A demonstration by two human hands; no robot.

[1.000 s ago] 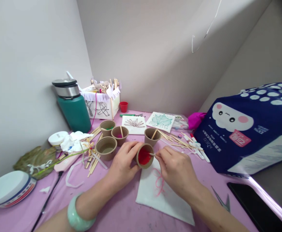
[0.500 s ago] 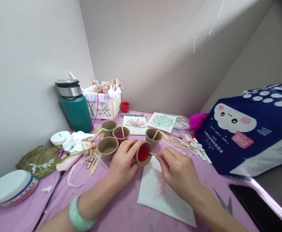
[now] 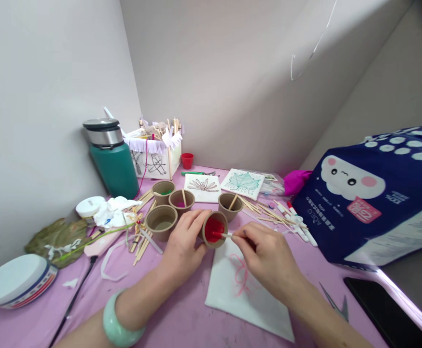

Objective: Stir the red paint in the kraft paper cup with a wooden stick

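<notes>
My left hand point(image 3: 187, 241) is closed round a small brown cup point(image 3: 209, 245) of red paint point(image 3: 214, 229), tilted so its opening faces me. Between the fingertips of my right hand point(image 3: 265, 251) is a thin wooden stick point(image 3: 226, 235), its tip in the red paint. Under my right hand lies a white cloth point(image 3: 229, 299) with pink-red curved lines, partly covered by the hand and forearm. Beside my left hand stand more brown cups, one with pale liquid point(image 3: 161, 223), one with magenta paint and a stick point(image 3: 181, 200), one with green point(image 3: 163, 191). Another cup point(image 3: 230, 207) holds dark paint and a stick.
A green bottle point(image 3: 114, 166), a decorated box point(image 3: 153, 157) and a red cup point(image 3: 187, 160) stand at the back. Left is a white bowl point(image 3: 15, 280). Scissors point(image 3: 336, 303), a black phone point(image 3: 385, 311) and a big blue package point(image 3: 373, 198) are on the right.
The stick in my right hand has shifted slightly left and down, deeper into the red cup. My left hand still holds the cup, nearly unmoved.
</notes>
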